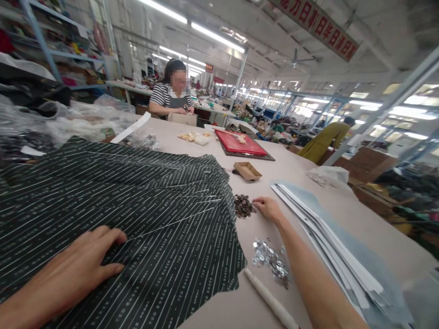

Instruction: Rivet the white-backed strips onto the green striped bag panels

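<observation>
Black fabric point(164, 228) with white stripes and printed lettering covers the left of the table, its pieces layered. My left hand point(92, 256) rests on it, thumb and index finger apart with nothing between them. At the fabric's right edge sits a pile of small dark round metal pieces point(243, 206). My right hand point(269, 208) reaches to the pile's right side, its fingertips pinched together; whatever is between them is too small to make out. Nearer me lie scattered shiny silver discs point(270, 260), just left of my right forearm. Below them is a white rod-like tool point(270, 299).
Long white strips point(329, 246) lie on pale blue sheeting at right. Further back are an open cardboard box point(247, 171), a red tray point(243, 142) and gold-coloured pieces point(188, 136). Plastic bags point(82, 121) crowd the left. A person point(174, 91) in stripes works across the table.
</observation>
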{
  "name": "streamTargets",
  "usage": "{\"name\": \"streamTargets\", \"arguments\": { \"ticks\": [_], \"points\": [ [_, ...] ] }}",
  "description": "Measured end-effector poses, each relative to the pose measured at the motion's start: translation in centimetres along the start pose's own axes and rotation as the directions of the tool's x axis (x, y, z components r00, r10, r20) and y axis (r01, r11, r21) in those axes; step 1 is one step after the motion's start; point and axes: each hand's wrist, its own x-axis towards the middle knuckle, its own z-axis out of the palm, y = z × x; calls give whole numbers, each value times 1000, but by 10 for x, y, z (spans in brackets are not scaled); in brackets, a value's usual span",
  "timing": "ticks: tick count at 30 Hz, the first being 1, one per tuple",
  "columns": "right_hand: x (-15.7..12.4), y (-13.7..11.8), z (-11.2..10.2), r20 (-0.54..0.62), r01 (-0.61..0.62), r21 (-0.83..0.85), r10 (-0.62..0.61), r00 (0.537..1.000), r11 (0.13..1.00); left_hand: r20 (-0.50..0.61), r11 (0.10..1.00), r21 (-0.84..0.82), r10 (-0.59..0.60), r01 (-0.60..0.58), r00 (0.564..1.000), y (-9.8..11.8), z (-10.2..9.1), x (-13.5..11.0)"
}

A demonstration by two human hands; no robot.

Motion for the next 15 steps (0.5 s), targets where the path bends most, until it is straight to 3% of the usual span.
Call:
{"name": "streamTargets", "arguments": {
  "ticks": [2, 5, 10, 15],
  "points": [
    [0, -1, -1, -14, 20, -5, -20, 1000, 1000, 125, 998, 40, -45, 40, 991, 24, -15, -4],
    [1, 1, 0, -78, 17, 11, -17, 997, 1000, 187, 995, 48, -100, 92, 977, 47, -26, -4],
    [-6, 4, -3, -176, -30, 146, 55, 983, 989, 233, 988, -23, -143, 153, 962, 48, -27, -10],
    [-41, -17, -15, -174, -48, 425, 134, 976, 904, 356, 982, -137, -71, 127, 932, 43, -38, -19]
  ]
}}
